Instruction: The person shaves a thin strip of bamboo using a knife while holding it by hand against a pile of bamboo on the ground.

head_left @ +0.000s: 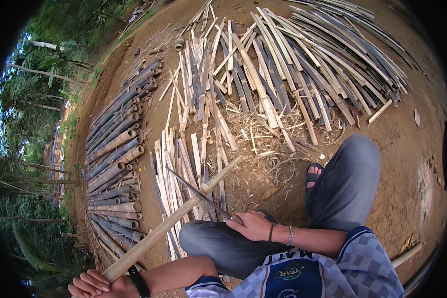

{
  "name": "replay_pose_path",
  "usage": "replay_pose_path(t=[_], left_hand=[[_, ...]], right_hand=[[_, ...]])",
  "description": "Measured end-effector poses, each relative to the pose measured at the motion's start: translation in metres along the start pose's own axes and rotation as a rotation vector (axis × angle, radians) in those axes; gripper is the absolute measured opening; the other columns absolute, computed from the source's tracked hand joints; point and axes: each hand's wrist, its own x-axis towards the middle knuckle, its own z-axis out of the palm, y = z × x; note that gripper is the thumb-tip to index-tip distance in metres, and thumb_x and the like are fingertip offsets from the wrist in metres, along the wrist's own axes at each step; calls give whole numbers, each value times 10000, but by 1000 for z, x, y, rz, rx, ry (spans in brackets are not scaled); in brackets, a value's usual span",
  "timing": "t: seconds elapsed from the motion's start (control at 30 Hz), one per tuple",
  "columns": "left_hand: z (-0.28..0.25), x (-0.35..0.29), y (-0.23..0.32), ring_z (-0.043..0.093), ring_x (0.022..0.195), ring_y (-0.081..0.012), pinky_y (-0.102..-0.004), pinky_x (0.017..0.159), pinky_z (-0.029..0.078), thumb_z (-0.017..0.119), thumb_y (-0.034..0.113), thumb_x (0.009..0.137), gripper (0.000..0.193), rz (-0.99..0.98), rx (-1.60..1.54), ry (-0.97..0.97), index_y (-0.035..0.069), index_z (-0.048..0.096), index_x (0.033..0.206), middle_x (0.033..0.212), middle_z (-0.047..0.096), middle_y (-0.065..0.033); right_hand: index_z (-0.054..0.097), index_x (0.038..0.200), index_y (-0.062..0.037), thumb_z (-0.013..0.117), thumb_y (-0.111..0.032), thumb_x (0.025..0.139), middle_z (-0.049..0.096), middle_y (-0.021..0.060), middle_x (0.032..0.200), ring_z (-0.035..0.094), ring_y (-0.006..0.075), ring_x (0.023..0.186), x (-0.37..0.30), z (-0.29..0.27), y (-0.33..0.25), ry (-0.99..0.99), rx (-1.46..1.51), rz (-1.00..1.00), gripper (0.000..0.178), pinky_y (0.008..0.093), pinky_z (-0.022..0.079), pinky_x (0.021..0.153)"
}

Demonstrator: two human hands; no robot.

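1. Well, bare earth [407, 164] bore sprawling, flat split strips [333, 64].
2. A long pale strip [166, 223] slanted from the left hand [95, 285], curled round its lower end.
3. A slim metal knife [216, 205], clenched in the right hand [253, 227], crossed it.

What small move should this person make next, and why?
Probably slide the knife along the bamboo strip: the left hand grips its near end, the right hand holds the knife, the blade crosses the strip, and curly shavings lie on the ground.
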Motion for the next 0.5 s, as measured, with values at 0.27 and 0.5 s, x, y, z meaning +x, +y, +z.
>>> replay_pose_path(t=[0.27,0.5], left_hand=[[-3,3,-3,243,389,-98,-203,338,205,76,626,937,618,-27,-129,-78,120,282,648,521,271,-8],[-1,6,-5,227,389,-91,-196,323,194,95,646,928,617,-54,-89,6,125,271,648,520,258,-4]], right_hand=[[572,936,12,484,-482,922,598,253,670,611,422,680,-16,-2,-32,-197,10,-216,502,475,483,620],[603,844,21,468,-491,924,609,250,692,615,436,710,0,7,6,29,102,34,535,481,481,662]])
